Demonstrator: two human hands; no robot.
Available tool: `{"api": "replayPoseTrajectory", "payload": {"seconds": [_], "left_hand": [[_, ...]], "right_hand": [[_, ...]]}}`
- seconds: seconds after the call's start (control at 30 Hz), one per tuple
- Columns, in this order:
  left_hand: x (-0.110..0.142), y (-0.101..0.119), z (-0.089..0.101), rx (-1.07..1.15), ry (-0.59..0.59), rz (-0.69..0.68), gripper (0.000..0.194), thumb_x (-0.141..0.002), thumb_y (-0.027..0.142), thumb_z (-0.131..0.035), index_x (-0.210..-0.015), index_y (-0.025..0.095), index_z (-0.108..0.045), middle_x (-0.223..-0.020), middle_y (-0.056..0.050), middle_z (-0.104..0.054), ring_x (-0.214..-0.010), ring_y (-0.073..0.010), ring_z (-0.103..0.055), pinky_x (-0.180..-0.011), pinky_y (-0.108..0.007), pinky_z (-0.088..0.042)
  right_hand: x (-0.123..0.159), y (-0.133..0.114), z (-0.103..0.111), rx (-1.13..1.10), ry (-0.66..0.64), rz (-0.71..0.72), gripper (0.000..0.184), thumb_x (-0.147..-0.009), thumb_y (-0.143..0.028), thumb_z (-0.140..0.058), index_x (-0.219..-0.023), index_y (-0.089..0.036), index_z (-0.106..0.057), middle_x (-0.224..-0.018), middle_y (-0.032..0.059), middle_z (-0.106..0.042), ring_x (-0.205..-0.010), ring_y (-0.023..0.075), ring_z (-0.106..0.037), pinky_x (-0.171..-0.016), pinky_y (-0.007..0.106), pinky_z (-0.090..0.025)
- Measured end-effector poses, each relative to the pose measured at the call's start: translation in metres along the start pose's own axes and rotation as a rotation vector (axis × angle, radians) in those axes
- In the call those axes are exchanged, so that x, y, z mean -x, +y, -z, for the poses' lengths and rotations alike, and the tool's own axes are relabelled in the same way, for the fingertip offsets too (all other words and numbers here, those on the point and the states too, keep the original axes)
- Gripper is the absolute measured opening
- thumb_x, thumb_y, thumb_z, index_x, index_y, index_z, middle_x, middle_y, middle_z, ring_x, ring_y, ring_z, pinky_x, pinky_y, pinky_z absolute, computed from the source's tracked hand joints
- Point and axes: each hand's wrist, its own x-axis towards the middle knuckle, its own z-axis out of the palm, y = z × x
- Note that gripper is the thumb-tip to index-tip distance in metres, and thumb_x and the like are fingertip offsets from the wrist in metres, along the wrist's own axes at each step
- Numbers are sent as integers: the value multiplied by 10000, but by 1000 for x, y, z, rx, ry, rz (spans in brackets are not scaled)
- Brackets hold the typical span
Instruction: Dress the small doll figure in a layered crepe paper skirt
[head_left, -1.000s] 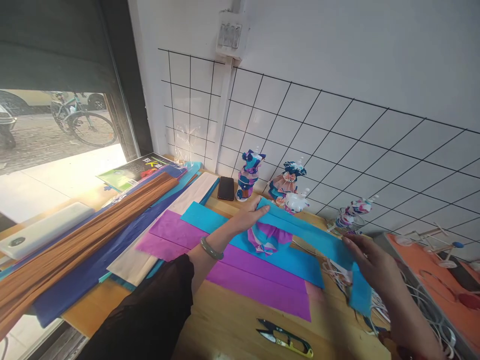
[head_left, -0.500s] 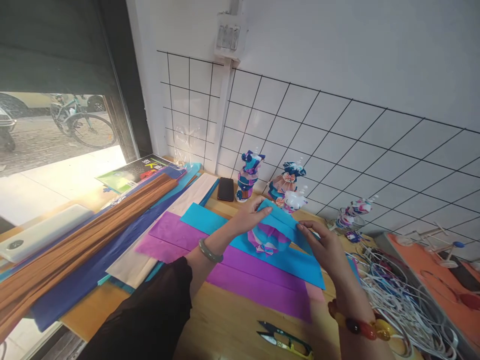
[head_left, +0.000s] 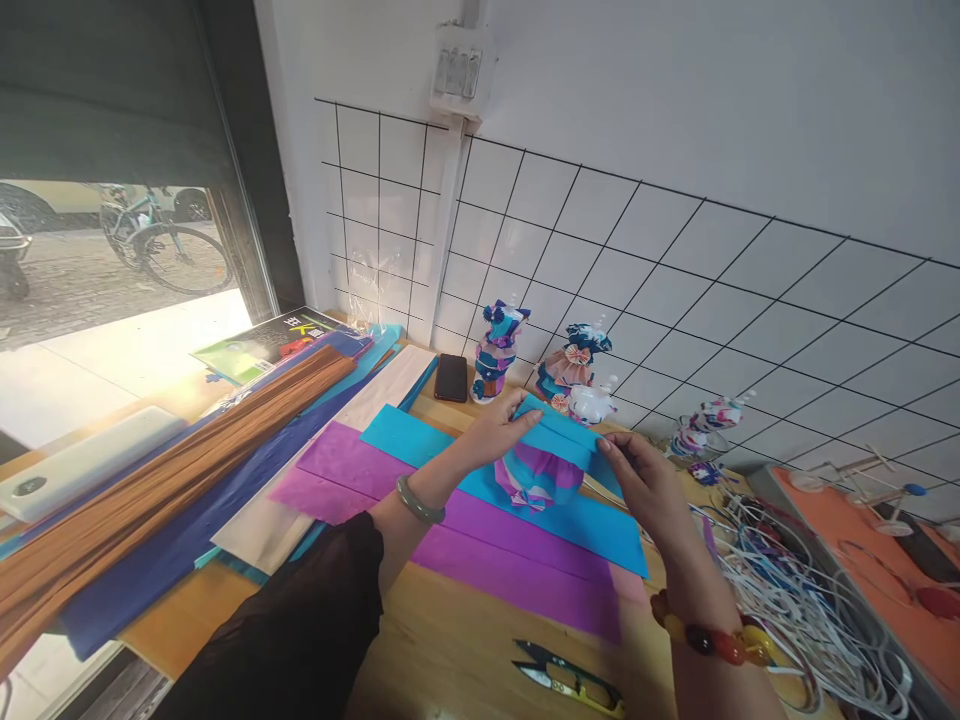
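My left hand [head_left: 504, 425] pinches the left end of a folded blue crepe paper strip [head_left: 559, 434], thumb on top. At the strip's right end, my right hand [head_left: 639, 475] grips it between thumb and fingers. The strip stretches between both hands in front of a white decorated figure [head_left: 592, 403]. Just below it shows a gathered purple, pink and blue paper piece [head_left: 536, 478]; whether it touches the strip I cannot tell. Flat blue sheets [head_left: 600, 535] and purple sheets [head_left: 517, 565] lie beneath.
Yellow-handled thread snips [head_left: 570, 680] lie near the front edge. A phone [head_left: 452, 378] and paper-dressed figures [head_left: 499, 350] stand or lie along the wall. Brown crepe paper [head_left: 187, 480] and other rolls are at left; tangled white cords [head_left: 810, 590] and an orange-topped surface [head_left: 900, 560] at right.
My right hand has shifted slightly, drawing the blue strip flatter and more level. The left hand stays in nearly the same place.
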Motion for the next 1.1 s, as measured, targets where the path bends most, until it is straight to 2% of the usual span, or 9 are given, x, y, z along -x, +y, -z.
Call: {"api": "replayPoseTrajectory", "payload": {"seconds": [0.1, 0.2, 0.37, 0.5, 0.67, 0.73, 0.93, 1.1], "left_hand": [[0, -2, 0, -8, 23, 8, 272, -864, 438, -503, -869, 168, -526, -797, 0, -518, -763, -119, -498, -690, -243, -406], [1, 1, 0, -4, -9, 24, 293, -865, 447, -500, -902, 162, -557, -826, -16, -552, -779, -128, -521, -692, -245, -417], [4, 10, 0, -54, -15, 51, 362, -807, 434, -596, -1067, 181, -598, -944, -39, -602, -823, -143, -551, -695, -245, -438], [3, 8, 0, -81, -3, 66, 357, -761, 426, -650, -990, 152, -638, -920, -57, -640, -836, -176, -597, -693, -272, -467], [-1, -4, -1, 97, -59, 41, 326, -728, 366, -692, -979, 161, -667, -1069, -98, -669, -989, -227, -636, -802, -319, -505], [-1, -6, -1, 102, -56, 36, 315, -728, 354, -695, -978, 164, -674, -1084, -110, -669, -1002, -233, -638, -821, -331, -505], [1, 0, 2, 10, -48, 29, 290, -792, 360, -627, -995, 158, -670, -988, -83, -686, -906, -193, -639, -751, -285, -495], [2, 5, 2, 54, -47, 46, 266, -799, 384, -609, -872, 132, -650, -871, -62, -676, -804, -160, -624, -678, -251, -477]], "right_hand": [[-2, 1, 1, 17, -4, 2, 328, -852, -493, -489, -841, -183, -596, -750, 36, -620, -682, 172, -543, -597, 267, -407], [-3, 3, 2, 34, -29, 21, 346, -849, -509, -485, -826, -183, -598, -748, 37, -618, -666, 170, -540, -578, 265, -396], [-4, 9, 2, 36, -6, 54, 337, -851, -507, -481, -835, -193, -603, -772, 41, -631, -698, 183, -558, -603, 272, -414], [-5, 10, 2, 45, 16, 81, 343, -848, -515, -482, -832, -195, -604, -789, 50, -646, -707, 193, -572, -619, 285, -424], [-5, 10, 3, 95, 19, 67, 353, -863, -509, -458, -841, -194, -614, -758, 43, -636, -669, 183, -557, -571, 269, -404], [-5, 10, 3, 103, 20, 61, 351, -870, -499, -452, -858, -190, -617, -756, 41, -633, -665, 179, -553, -568, 265, -401], [-4, 7, 3, 87, 18, 57, 368, -879, -504, -431, -855, -183, -609, -736, 37, -619, -620, 164, -536, -532, 257, -395], [-4, 5, 3, 53, 17, 65, 387, -869, -531, -427, -814, -188, -599, -718, 38, -616, -622, 170, -545, -534, 262, -399]]}}
